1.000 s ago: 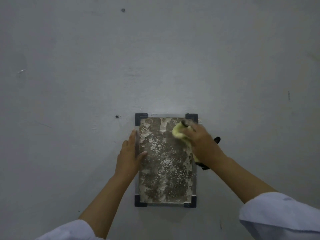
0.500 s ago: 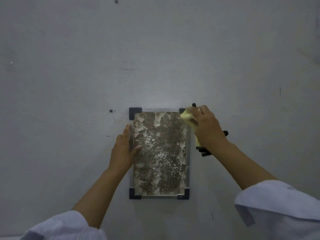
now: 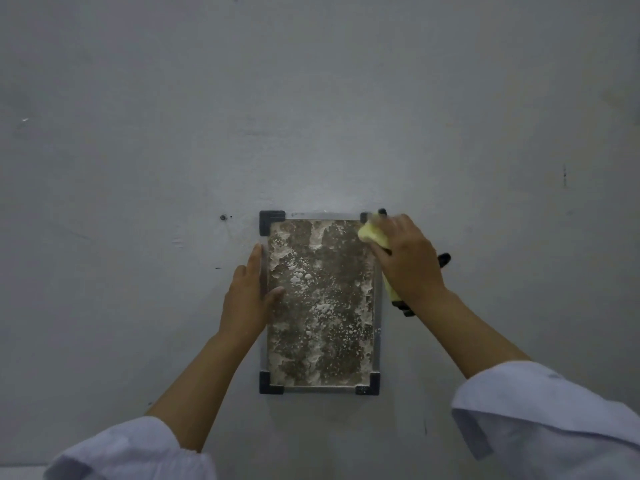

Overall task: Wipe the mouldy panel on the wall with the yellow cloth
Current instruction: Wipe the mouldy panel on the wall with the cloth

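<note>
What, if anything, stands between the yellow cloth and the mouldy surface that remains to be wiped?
Nothing visible does. The right hand presses the yellow cloth at the top right corner of the mouldy panel. The left hand rests along the panel's left edge, with only its thumb overlapping the surface, so the remaining panel lies open.

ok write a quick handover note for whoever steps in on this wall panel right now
Left hand: flat on the mouldy panel's left edge, thumb on its face.
Right hand: holds the yellow cloth against the panel's top right corner.
Done: nothing looks clean; brown and white mould covers the whole face.
Left: wipe the whole panel, working from the top right.
</note>
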